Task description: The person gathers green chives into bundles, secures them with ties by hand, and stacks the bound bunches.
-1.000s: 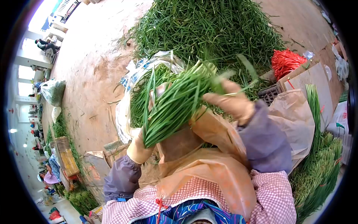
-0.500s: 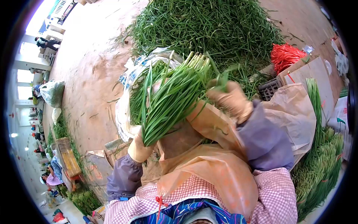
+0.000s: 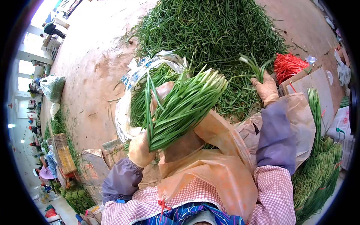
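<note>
Swinging out from the bunch [image 3: 187,108] since half a second ago, our right hand [image 3: 267,88] is now well apart from it, near the pile [image 3: 210,30], fingers closed on a small tuft [image 3: 255,67]. We judge those few blades parted from the rest. Our left hand [image 3: 141,150] grips the bunch's leafy end, its fingers partly hidden; the bunch lies over our apron [image 3: 202,168], beside the bag [image 3: 122,118], pale ends pointing away.

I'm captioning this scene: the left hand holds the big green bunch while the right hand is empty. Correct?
The right hand isn't empty: the head view shows it holding a few green stalks. The left hand does hold the big green bunch.
</note>
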`<move>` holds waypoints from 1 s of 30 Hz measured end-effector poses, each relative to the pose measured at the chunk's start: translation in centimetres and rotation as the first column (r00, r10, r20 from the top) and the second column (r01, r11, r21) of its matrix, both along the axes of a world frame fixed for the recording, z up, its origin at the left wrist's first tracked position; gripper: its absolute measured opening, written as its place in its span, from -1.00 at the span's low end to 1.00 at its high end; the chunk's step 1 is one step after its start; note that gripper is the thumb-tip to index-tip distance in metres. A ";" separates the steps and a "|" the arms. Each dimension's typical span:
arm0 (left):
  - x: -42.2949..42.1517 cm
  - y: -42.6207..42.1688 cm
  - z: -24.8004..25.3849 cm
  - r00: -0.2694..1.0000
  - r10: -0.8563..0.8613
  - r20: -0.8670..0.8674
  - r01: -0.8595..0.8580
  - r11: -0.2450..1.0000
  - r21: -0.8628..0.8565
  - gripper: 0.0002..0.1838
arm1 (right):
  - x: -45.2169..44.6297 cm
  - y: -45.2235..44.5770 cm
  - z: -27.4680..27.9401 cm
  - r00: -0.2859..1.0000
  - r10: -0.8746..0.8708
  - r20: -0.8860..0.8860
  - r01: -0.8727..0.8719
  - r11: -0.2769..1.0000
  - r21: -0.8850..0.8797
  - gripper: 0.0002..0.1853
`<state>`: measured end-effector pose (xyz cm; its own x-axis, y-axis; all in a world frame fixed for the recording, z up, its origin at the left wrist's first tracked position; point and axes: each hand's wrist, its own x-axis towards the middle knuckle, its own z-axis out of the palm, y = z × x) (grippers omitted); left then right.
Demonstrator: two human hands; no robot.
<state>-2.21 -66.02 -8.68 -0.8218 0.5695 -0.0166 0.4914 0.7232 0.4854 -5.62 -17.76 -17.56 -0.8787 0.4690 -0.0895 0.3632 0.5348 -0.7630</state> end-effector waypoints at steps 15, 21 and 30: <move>0.1 0.7 3.2 0.979 -0.122 -0.166 0.084 0.973 -0.215 -0.04 | -1.4 -6.5 3.4 0.765 -0.355 -0.537 0.029 0.852 -0.522 -0.87; -0.3 0.1 2.1 0.962 -0.186 -0.199 0.118 0.943 -0.310 -0.05 | -1.9 -11.5 11.0 0.547 0.727 -0.415 -0.568 0.686 0.454 -0.56; -0.2 -0.1 2.6 0.965 -0.188 -0.181 0.123 0.940 -0.317 -0.12 | -4.2 -5.9 4.3 0.939 0.160 -0.303 -0.153 0.987 0.047 -0.81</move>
<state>-2.41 -66.07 -6.11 -0.7269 0.6851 -0.0470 0.6751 0.7255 0.1340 -9.81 -23.71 -13.24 -0.9247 0.3217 0.2035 0.0248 0.5846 -0.8110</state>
